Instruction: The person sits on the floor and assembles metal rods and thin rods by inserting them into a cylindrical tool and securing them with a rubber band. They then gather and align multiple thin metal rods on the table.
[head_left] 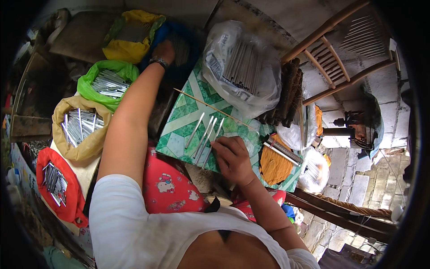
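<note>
Currently, metal rod [219, 128] on green tabletop [181, 112] is touched by right hand [233, 157], blue bag [156, 41] left of tabletop reached by left hand [164, 52], both grips unclear.

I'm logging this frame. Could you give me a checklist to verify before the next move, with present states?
1. Left hand at the blue bag: ok.
2. Left hand's grip: cannot tell, fingers in shadow.
3. Right hand at the rightmost rod: ok.
4. Four metal rods lying on the green table: ok.
5. Space beyond the rods free of loose items: not ok, a wooden stick lies there.
</note>
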Demonstrator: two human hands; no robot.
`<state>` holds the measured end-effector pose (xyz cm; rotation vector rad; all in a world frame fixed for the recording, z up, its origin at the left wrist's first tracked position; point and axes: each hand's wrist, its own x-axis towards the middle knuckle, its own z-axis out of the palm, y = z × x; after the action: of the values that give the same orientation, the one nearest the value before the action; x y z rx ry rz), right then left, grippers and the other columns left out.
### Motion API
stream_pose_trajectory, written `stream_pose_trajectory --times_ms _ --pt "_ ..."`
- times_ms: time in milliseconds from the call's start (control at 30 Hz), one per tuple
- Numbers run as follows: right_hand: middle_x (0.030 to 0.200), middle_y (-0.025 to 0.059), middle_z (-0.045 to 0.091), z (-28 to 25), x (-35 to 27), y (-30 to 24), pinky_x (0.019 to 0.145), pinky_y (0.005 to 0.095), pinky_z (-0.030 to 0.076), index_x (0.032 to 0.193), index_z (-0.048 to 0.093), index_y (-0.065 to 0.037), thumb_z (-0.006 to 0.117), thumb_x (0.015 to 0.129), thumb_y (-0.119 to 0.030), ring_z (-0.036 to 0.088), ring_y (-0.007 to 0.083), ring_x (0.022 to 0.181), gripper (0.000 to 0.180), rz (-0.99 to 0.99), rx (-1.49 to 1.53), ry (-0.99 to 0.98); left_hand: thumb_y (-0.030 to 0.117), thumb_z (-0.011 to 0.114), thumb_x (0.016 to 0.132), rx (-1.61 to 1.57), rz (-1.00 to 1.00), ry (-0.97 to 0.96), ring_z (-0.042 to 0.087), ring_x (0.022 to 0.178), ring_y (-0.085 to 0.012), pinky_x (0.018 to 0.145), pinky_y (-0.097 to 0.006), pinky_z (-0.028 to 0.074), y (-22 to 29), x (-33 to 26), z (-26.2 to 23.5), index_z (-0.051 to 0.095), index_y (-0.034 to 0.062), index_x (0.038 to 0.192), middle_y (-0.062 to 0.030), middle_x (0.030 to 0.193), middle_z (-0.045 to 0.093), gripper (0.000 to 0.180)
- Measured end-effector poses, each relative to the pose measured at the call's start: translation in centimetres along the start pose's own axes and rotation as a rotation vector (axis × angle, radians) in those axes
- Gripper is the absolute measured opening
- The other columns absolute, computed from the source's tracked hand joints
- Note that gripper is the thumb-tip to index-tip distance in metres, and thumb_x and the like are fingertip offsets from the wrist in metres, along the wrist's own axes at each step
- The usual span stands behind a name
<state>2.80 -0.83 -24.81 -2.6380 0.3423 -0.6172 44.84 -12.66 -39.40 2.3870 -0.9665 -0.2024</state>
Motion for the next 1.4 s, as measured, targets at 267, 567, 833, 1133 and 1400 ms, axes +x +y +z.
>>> stream_pose_trajectory --times_ms 267,567,833,1133,1400 --pt "0.11 0.0153 0.067 0.1 -0.1 0.2 0.083 0.0416 0.051 0.121 0.067 -0.001 0.068 0.075 0.005 0.062 0.0336 0.092 0.047 -0.006 0.023 0.052 0.022 0.07 0.081 0.078 0.182 0.101 0.072 0.094 -0.0402 0.083 -0.047 0.057 0.8 -3.7 -10.8 0.074 -0.0008 0.099 -0.0239 0.097 0.073 0.03" --pt "0.116 0.0153 0.069 0.6 -0.9 1.0 0.09 0.0381 0.052 0.131 0.06 -0.002 0.052 0.09 0.008 0.065 0.0294 0.099 0.043 0.249 0.246 0.094 0.01 0.072 0.085 -0.355 0.444 -0.186 0.073 0.075 -0.0291 0.069 -0.036 0.057 9.6 -32.2 -21.8 0.071 0.0 0.105 -0.0185 0.087 0.073 0.022" --pt "0.122 0.0103 0.065 0.9 -1.5 2.5 0.091 0.0279 0.051 0.139 0.052 -0.001 0.044 0.102 0.001 0.063 0.0155 0.104 0.038 0.545 0.715 0.335 0.007 0.066 0.086 -0.294 0.431 -0.451 0.066 0.079 -0.0417 0.07 -0.052 0.052 12.7 -40.6 -16.8 0.057 -0.001 0.097 -0.021 0.082 0.065 0.016" --pt "0.113 0.0114 0.069 0.9 -1.7 1.4 0.087 0.0368 0.051 0.108 0.072 -0.005 0.071 0.086 -0.003 0.063 0.0279 0.1 0.023 0.287 0.024 0.419 0.002 0.066 0.082 -0.107 0.431 -0.266 0.07 0.079 -0.0393 0.068 -0.047 0.058 12.4 -39.8 -15.1 0.059 -0.0034 0.097 -0.0218 0.086 0.065 0.017" --pt "0.109 0.0081 0.07 1.5 -2.4 -1.4 0.093 0.0421 0.046 0.102 0.074 -0.007 0.079 0.08 -0.009 0.061 0.0303 0.103 0.023 0.199 -0.077 0.255 0.014 0.073 0.084 -0.095 0.259 -0.06 0.068 0.087 -0.0404 0.075 -0.049 0.055 10.7 -34.8 -16.7 0.069 0.0022 0.103 -0.0188 0.092 0.069 0.022"
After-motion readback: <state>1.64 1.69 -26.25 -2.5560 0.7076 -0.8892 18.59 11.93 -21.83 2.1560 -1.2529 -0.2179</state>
